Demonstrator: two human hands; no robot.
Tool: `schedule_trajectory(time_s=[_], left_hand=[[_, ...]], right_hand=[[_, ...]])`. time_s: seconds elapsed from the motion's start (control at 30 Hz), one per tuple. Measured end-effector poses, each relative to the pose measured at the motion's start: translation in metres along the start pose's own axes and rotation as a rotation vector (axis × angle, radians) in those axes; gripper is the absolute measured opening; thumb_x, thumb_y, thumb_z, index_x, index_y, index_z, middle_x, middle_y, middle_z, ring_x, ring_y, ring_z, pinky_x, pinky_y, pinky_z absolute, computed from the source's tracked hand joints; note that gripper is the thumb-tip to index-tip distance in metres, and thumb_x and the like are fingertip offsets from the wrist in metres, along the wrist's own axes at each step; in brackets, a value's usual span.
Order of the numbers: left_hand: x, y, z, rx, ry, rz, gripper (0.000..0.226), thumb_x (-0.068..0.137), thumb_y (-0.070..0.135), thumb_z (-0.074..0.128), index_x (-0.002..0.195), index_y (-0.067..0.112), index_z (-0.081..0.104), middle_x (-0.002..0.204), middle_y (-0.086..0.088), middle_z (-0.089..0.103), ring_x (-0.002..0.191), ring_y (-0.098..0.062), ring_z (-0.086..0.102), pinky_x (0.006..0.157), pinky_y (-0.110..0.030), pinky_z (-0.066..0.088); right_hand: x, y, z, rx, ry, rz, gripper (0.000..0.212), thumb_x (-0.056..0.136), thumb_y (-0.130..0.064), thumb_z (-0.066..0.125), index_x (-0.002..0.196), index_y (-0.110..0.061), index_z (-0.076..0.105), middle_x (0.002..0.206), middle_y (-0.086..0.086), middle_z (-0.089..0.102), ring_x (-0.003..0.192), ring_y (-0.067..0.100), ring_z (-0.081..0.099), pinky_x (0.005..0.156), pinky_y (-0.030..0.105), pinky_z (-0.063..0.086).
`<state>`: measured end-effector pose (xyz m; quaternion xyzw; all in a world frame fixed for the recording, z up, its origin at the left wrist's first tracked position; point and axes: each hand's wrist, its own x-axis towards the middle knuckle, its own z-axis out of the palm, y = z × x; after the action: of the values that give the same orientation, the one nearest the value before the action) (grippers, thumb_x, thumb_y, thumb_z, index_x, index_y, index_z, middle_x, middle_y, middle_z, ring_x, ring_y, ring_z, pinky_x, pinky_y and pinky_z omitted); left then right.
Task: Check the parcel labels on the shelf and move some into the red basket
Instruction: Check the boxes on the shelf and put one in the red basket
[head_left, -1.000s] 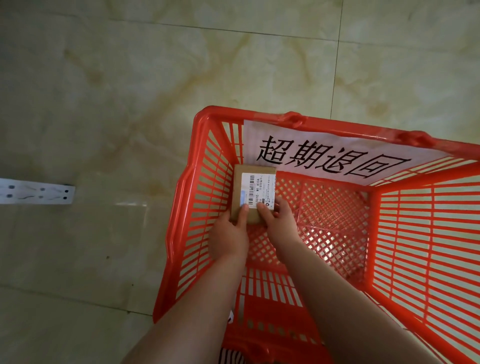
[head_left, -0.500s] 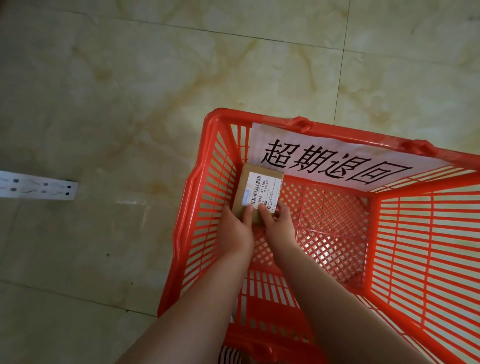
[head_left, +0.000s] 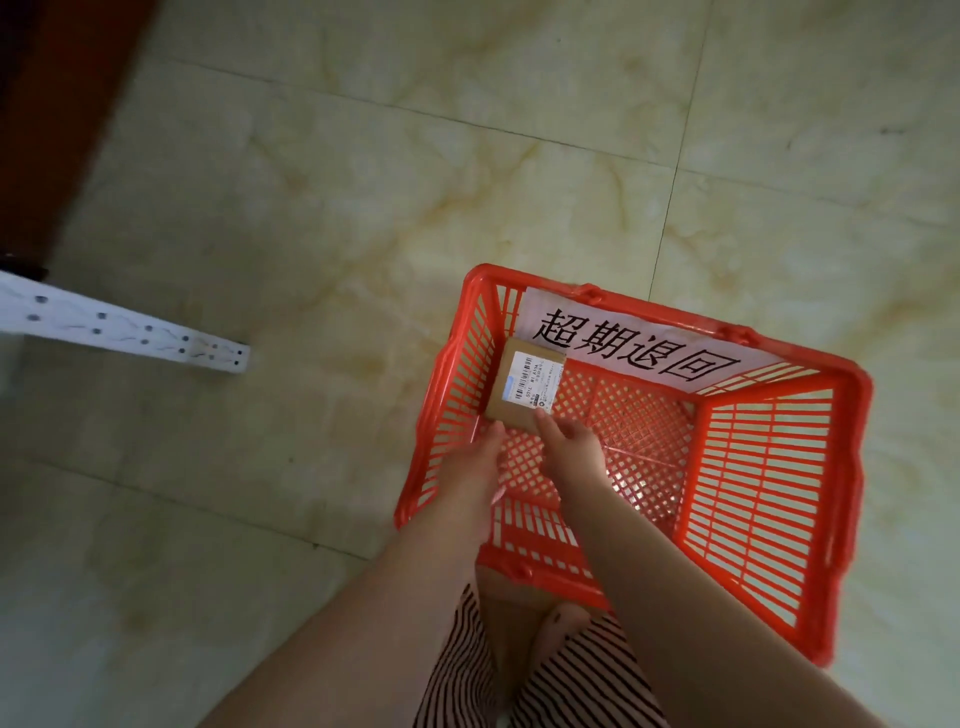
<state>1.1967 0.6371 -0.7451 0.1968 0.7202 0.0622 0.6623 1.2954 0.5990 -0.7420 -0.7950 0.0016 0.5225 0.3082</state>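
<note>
Fingertips of the right hand (head_left: 571, 449) rest on the near edge of a small cardboard parcel (head_left: 524, 384), fingers extended rather than curled round it, while the left hand (head_left: 475, 462) hovers just short of the same edge, relaxed and holding nothing. The parcel lies flat on the mesh floor of the red basket (head_left: 769, 499), tucked into its far-left corner, printed label (head_left: 535, 382) facing up, likely so it can be read at a glance. With neither hand gripping the box, the drop looks complete and the light touch appears to be a final nudge into the corner, leaving the rest of the floor free. A white paper sign (head_left: 639, 345) with large black characters hangs inside the basket's far wall. The basket stands on pale marbled floor tiles (head_left: 363, 208); a white perforated metal bar (head_left: 135, 330) juts in from the left edge.
</note>
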Motion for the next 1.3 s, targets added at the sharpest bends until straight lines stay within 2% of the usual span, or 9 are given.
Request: schedule_trajectory(time_s=[0.1, 0.2, 0.3, 0.43, 0.57, 0.7, 0.83, 0.97, 1.3], left_hand=[[-0.08, 0.029, -0.025, -0.098, -0.062, 0.022, 0.03, 0.092, 0.036, 0.064, 0.108, 0.01, 0.067, 0.098, -0.005, 0.071, 0.082, -0.014, 0.066, 0.059, -0.023, 0.05], [-0.179, 0.056, -0.066, -0.206, -0.065, 0.096, 0.017, 0.092, 0.024, 0.065, 0.092, 0.008, 0.069, 0.089, -0.011, 0.07, 0.07, -0.014, 0.064, 0.061, -0.023, 0.055], [-0.261, 0.073, -0.109, -0.286, -0.032, 0.154, 0.012, 0.093, 0.017, 0.062, 0.088, 0.009, 0.069, 0.082, -0.007, 0.071, 0.069, -0.014, 0.066, 0.073, -0.028, 0.055], [-0.39, 0.084, -0.18, -0.5, 0.062, 0.258, 0.012, 0.095, 0.017, 0.058, 0.099, 0.01, 0.068, 0.09, -0.006, 0.072, 0.079, -0.016, 0.066, 0.081, -0.029, 0.055], [-0.486, 0.084, -0.251, -0.739, 0.169, 0.339, 0.008, 0.094, 0.015, 0.06, 0.093, 0.011, 0.067, 0.078, -0.001, 0.072, 0.062, -0.008, 0.066, 0.064, -0.02, 0.056], [-0.567, 0.06, -0.327, -0.995, 0.242, 0.434, 0.008, 0.093, 0.017, 0.064, 0.086, 0.013, 0.067, 0.073, -0.001, 0.071, 0.055, -0.006, 0.063, 0.054, -0.015, 0.054], [-0.633, 0.014, -0.396, -1.144, 0.294, 0.565, 0.011, 0.091, 0.02, 0.066, 0.095, 0.01, 0.067, 0.086, -0.004, 0.07, 0.074, -0.014, 0.064, 0.065, -0.02, 0.055], [-0.68, -0.044, -0.469, -1.292, 0.369, 0.664, 0.015, 0.091, 0.02, 0.066, 0.099, 0.007, 0.068, 0.09, -0.006, 0.07, 0.078, -0.016, 0.065, 0.07, -0.023, 0.054], [-0.781, -0.215, -0.664, -1.479, 0.626, 0.751, 0.018, 0.091, 0.02, 0.067, 0.103, 0.007, 0.066, 0.089, -0.005, 0.069, 0.076, -0.014, 0.063, 0.072, -0.023, 0.053]], right_hand=[[-0.079, -0.033, -0.018, 0.15, -0.126, -0.011, 0.025, 0.096, -0.033, 0.062, 0.109, -0.013, 0.068, 0.111, 0.012, 0.074, 0.098, 0.022, 0.07, 0.084, 0.035, 0.059], [-0.174, -0.077, -0.033, 0.248, -0.265, -0.024, 0.024, 0.095, -0.026, 0.064, 0.107, -0.006, 0.069, 0.105, 0.014, 0.075, 0.089, 0.022, 0.073, 0.071, 0.028, 0.059], [-0.251, -0.109, -0.036, 0.222, -0.393, -0.055, 0.026, 0.093, -0.027, 0.068, 0.105, -0.005, 0.072, 0.107, 0.018, 0.075, 0.098, 0.03, 0.073, 0.088, 0.041, 0.059], [-0.38, -0.151, -0.032, 0.157, -0.553, -0.113, 0.023, 0.095, -0.023, 0.063, 0.111, -0.007, 0.07, 0.099, 0.008, 0.076, 0.089, 0.018, 0.07, 0.086, 0.033, 0.054], [-0.48, -0.182, -0.01, 0.09, -0.648, -0.21, 0.017, 0.096, -0.021, 0.062, 0.106, -0.01, 0.071, 0.092, 0.005, 0.074, 0.082, 0.016, 0.068, 0.075, 0.027, 0.053], [-0.579, -0.192, 0.029, -0.021, -0.809, -0.283, 0.02, 0.097, -0.021, 0.061, 0.111, -0.008, 0.066, 0.095, 0.007, 0.071, 0.085, 0.016, 0.067, 0.081, 0.027, 0.053], [-0.672, -0.175, 0.075, -0.167, -0.984, -0.331, 0.023, 0.096, -0.027, 0.063, 0.112, -0.011, 0.067, 0.101, 0.006, 0.073, 0.091, 0.016, 0.068, 0.083, 0.028, 0.054], [-0.767, -0.136, 0.13, -0.262, -1.151, -0.374, 0.027, 0.097, -0.028, 0.062, 0.116, -0.01, 0.067, 0.11, 0.008, 0.073, 0.103, 0.02, 0.068, 0.087, 0.03, 0.054], [-0.97, 0.034, 0.272, -0.351, -1.379, -0.271, 0.019, 0.096, -0.031, 0.062, 0.102, -0.013, 0.068, 0.099, 0.004, 0.072, 0.089, 0.016, 0.067, 0.079, 0.026, 0.053]])
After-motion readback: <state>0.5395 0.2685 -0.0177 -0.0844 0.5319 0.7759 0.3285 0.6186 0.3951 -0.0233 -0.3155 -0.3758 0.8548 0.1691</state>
